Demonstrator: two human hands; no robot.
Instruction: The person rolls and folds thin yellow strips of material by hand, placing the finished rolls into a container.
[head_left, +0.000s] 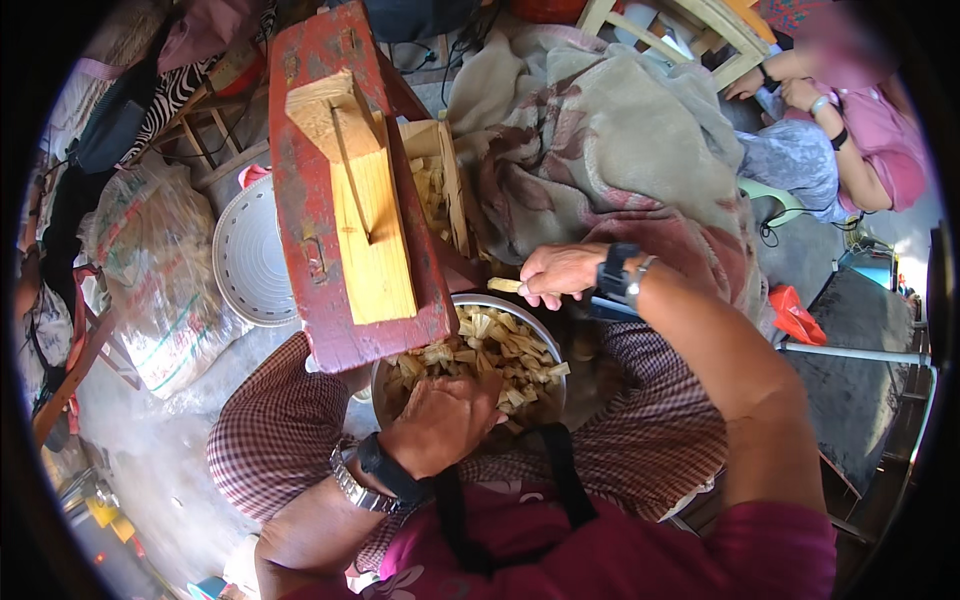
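A metal basin (556, 346) sits between my knees, full of small, pale, folded pieces that look like dried leaf or husk (517, 352). My left hand (442, 416) is over the basin's near side, its back turned up; its fingertips are hidden, so I cannot tell whether it grips a piece. Beyond the basin's far right rim, my right hand (559, 274) pinches a short pale rolled piece (504, 285) that points left. A worn red wooden bench (300, 187) reaches over the basin's left edge. On it lies a light wooden block (375, 255) with a thin dark rod (349, 176) along it.
Behind the bench stands a wooden box (448, 180) holding more pale pieces. A crumpled blanket (600, 127) lies ahead. To the left are a white plastic basket (255, 255) and a stuffed plastic sack (154, 262). Another person (862, 142) sits at upper right.
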